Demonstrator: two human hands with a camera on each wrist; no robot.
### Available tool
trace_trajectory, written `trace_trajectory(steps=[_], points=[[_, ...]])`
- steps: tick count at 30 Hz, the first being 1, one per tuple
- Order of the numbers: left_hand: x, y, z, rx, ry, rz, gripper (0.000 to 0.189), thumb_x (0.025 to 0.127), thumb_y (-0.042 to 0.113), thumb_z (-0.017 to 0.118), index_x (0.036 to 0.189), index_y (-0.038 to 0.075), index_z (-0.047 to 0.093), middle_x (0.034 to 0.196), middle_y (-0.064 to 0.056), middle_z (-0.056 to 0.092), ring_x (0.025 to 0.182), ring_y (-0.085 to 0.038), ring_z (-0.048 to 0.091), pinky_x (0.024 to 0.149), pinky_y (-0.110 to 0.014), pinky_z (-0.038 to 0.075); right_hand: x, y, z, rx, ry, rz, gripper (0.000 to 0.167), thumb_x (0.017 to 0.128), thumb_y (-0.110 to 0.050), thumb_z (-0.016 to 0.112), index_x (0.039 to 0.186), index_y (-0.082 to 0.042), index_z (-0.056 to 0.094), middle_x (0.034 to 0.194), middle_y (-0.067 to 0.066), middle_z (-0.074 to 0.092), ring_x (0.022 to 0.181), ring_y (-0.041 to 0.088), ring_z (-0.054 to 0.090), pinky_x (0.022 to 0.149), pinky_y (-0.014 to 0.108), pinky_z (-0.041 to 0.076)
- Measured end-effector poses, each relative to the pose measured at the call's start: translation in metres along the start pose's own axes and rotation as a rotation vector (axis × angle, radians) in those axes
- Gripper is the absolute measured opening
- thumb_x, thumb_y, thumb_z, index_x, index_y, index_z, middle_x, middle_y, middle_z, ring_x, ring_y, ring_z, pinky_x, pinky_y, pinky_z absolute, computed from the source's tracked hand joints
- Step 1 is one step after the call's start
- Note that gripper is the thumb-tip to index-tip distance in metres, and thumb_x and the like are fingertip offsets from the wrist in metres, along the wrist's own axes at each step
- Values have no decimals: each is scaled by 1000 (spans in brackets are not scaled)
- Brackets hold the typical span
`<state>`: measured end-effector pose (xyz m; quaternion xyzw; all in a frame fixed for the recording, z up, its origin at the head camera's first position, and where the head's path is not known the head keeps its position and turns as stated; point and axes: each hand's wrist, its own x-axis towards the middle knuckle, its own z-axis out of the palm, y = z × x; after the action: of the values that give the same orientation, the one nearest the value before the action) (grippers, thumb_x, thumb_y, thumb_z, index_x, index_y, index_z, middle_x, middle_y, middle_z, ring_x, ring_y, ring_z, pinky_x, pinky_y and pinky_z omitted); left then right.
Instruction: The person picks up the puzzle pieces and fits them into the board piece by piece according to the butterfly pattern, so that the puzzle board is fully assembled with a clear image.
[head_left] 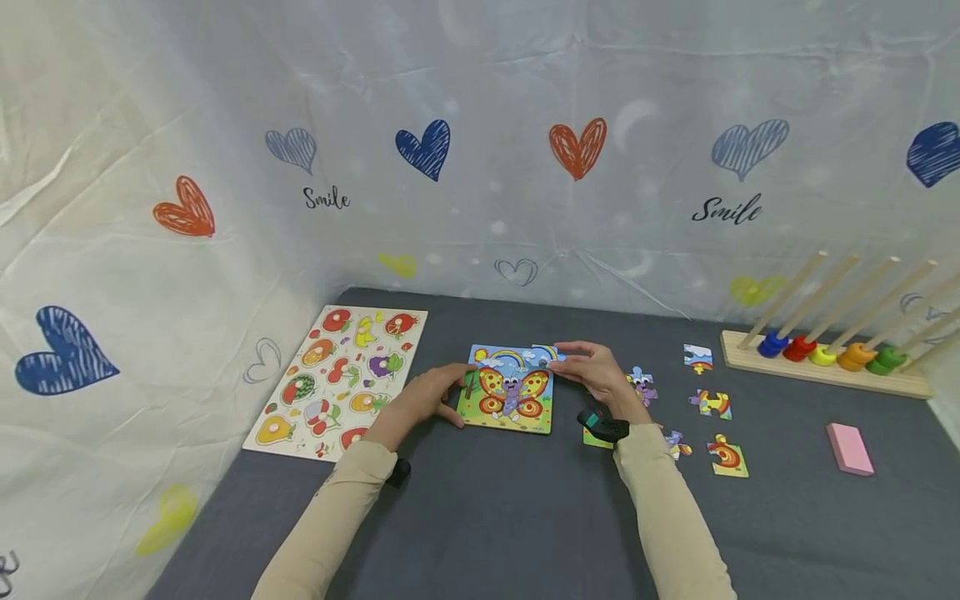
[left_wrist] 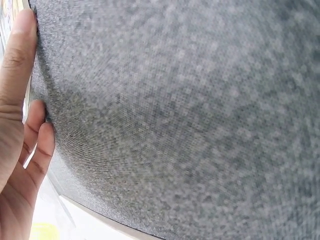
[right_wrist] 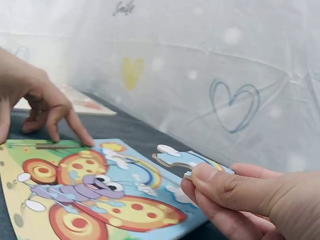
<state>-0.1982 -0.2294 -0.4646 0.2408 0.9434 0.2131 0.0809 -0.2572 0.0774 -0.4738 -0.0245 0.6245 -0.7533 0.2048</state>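
A square butterfly puzzle picture (head_left: 504, 419) lies flat on the dark cloth in the head view. My left hand (head_left: 429, 392) rests at its left side, thumb and fingers spread along the edge. In the right wrist view, the left fingertips (right_wrist: 87, 140) touch the board's edge near the printed sun. Between thumb and fingers, my right hand (head_left: 597, 373) pinches a jigsaw piece (right_wrist: 181, 159) with a cloud and part of a rainbow. That piece is tilted and held over the picture's upper right corner. In the left wrist view, mostly grey cloth (left_wrist: 175, 110) shows beside the left thumb (left_wrist: 15, 60).
Several loose jigsaw pieces (head_left: 727, 457) lie to the right, some partly behind the right forearm. A fruit puzzle board (head_left: 306, 442) lies at the left. At the back right stands a wooden peg stand (head_left: 892, 382) with coloured rings, and a pink block (head_left: 851, 450) lies before it.
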Motion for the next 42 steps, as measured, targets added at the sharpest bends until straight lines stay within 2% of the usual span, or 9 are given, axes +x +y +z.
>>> trace_trajectory(steps=[5, 9, 12, 18, 22, 27, 33, 38, 42], points=[[0, 1, -1, -4, 2, 7, 89, 66, 31, 85, 142, 8, 45, 111, -4, 59, 68, -11, 46, 64, -28, 40, 8, 5, 16, -33, 25, 10, 51, 83, 8, 69, 131, 10, 50, 84, 8, 70, 75, 13, 70, 74, 30, 54], [0, 0, 0, 1, 1, 14, 89, 66, 31, 85, 142, 8, 45, 110, -3, 58, 68, -10, 46, 64, -27, 41, 12, 10, 28, -102, 40, 7, 49, 82, 3, 72, 128, 7, 55, 89, 8, 69, 77, 14, 69, 72, 31, 55], [1, -1, 2, 4, 5, 29, 89, 66, 31, 85, 141, 7, 45, 109, -3, 58, 69, -10, 46, 65, -27, 41, 12, 12, 35, -156, 33, -32, 47, 82, 3, 72, 126, 8, 56, 95, 15, 69, 77, 15, 69, 72, 33, 55], [0, -1, 1, 2, 8, 43, 88, 66, 31, 85, 141, 7, 45, 110, -3, 59, 69, -11, 47, 65, -27, 41, 15, 18, 47, -297, 86, -116, 41, 81, 0, 75, 119, 8, 62, 100, 25, 68, 73, 19, 68, 66, 33, 55], [0, -1, 0, -11, 6, 14, 89, 66, 32, 86, 142, 9, 45, 111, -4, 59, 70, -13, 48, 66, -29, 42, 17, 16, 54, -445, 133, -136, 37, 80, -5, 78, 114, 5, 67, 103, 24, 67, 78, 21, 68, 65, 31, 55], [0, -1, 0, -23, 3, -9, 89, 66, 32, 85, 142, 10, 45, 111, -2, 58, 70, -13, 48, 67, -29, 41, 17, 10, 63, -531, 158, -131, 33, 78, -4, 78, 109, 4, 70, 98, 23, 68, 75, 24, 70, 65, 31, 55], [1, -2, 2, -31, 4, -29, 88, 65, 32, 86, 141, 12, 46, 107, 0, 57, 68, -10, 46, 65, -28, 41, 17, 6, 68, -713, 203, -142, 32, 77, -11, 81, 107, 0, 72, 95, 16, 68, 77, 25, 66, 67, 34, 53], [1, -2, 2, -19, 1, -31, 88, 65, 33, 86, 142, 12, 46, 108, 1, 57, 68, -10, 46, 65, -29, 41, 18, 10, 68, -759, 209, -189, 30, 78, -10, 80, 105, 1, 73, 88, 14, 68, 67, 22, 62, 57, 30, 49], [1, -1, 1, -29, 0, -32, 89, 65, 32, 86, 142, 12, 45, 108, 1, 57, 68, -10, 46, 65, -28, 41, 17, 10, 70, -807, 215, -205, 30, 78, -9, 80, 105, 2, 72, 97, 16, 68, 75, 24, 62, 59, 30, 49]])
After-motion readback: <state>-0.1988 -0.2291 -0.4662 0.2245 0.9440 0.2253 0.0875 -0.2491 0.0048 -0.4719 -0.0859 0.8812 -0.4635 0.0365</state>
